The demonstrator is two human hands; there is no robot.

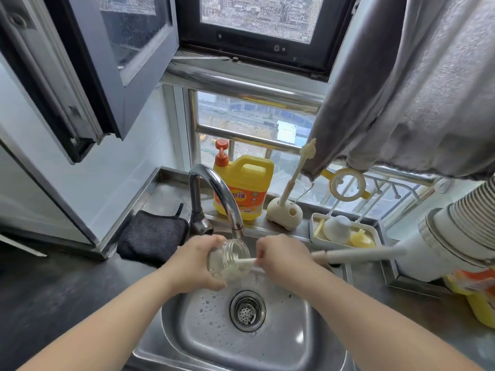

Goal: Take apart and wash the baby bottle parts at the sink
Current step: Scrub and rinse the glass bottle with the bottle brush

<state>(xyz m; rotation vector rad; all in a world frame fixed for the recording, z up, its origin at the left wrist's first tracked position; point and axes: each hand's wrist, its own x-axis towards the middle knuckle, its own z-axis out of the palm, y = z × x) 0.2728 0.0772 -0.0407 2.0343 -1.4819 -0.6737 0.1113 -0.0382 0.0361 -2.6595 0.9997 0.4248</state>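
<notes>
Two hands at work over the steel sink (pixel 192 328), under the faucet spout (pixel 237 226). Left hand (pixel 191 263) wrapped round the clear glass bottle (pixel 227 259), fingers curled about its body; bottle tipped on its side, threaded mouth toward the right, held above the basin just below the spout. Right hand (pixel 281 261) closed in a fist on the cream handle of the bottle brush (pixel 348 255); brush head inside the bottle, handle running out to the right over the sink edge. Suds and droplets on the basin floor round the drain strainer (pixel 247 310).

On the ledge behind: yellow detergent jug (pixel 242 191) with orange pump, orange label with Chinese characters, not clearly legible. Beside it a cream brush stand (pixel 285 214) with a thin nipple brush upright. Further right a white drying tray (pixel 345 231) with a white dome cap and a yellow part. Dark cloth (pixel 152 236) on the surface left of the faucet.
</notes>
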